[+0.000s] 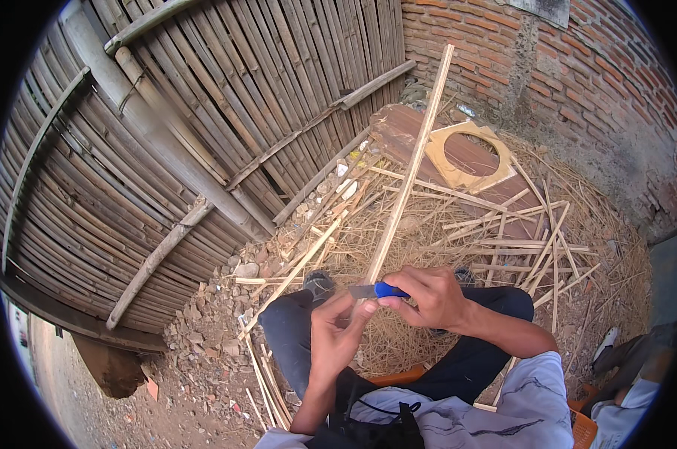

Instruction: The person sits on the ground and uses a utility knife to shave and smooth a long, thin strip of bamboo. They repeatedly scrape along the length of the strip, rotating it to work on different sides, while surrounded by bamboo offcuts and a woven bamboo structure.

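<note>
A knife with a blue handle (388,289) is gripped in my right hand (428,296), its fingers wrapped round it. Its short grey blade (362,292) points left and lies across the near end of a long pale bamboo strip (409,176). That end is pinched by the fingers and thumb of my left hand (334,333), just below the blade. From my hands the strip slants away, up and to the right, over the straw. The hands partly hide the strip's lower end.
Split bamboo strips (533,247) lie on straw to the right, more (262,374) at lower left. Beyond them are a wooden frame with a round hole (445,162) and a brown board (398,133). A bamboo fence (226,97) and brick wall (578,82) enclose the spot. Another person (638,374) is at right.
</note>
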`<act>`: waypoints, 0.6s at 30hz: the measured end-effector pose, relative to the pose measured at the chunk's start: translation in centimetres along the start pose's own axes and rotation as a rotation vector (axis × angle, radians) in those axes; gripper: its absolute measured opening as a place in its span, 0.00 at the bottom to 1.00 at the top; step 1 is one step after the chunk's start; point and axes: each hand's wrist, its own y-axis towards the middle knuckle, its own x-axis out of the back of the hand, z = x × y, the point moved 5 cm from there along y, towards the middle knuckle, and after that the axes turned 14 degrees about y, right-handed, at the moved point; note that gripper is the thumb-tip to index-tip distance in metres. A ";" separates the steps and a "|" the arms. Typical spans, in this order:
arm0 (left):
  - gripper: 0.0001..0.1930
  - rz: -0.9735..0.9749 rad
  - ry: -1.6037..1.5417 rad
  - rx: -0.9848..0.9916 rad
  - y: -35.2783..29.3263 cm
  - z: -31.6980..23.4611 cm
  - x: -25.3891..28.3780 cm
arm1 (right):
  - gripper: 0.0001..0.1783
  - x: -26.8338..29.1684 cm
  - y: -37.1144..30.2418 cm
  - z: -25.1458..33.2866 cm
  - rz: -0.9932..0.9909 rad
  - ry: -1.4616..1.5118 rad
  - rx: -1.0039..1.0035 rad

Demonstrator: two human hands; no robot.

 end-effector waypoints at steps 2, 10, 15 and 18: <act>0.15 -0.028 0.014 -0.068 0.0 0.3 0.0 | 0.17 0.0 0.0 0.0 0.019 -0.002 -0.013; 0.14 -0.050 0.005 -0.071 -0.3 -0.1 0.0 | 0.16 0.5 0.3 0.6 -0.017 0.001 -0.031; 0.09 -0.087 0.061 -0.096 -0.2 -0.6 0.0 | 0.16 0.9 0.6 0.9 -0.014 -0.037 -0.026; 0.10 -0.055 0.053 -0.073 -0.6 -0.7 0.1 | 0.17 1.2 0.6 0.7 -0.040 -0.038 -0.003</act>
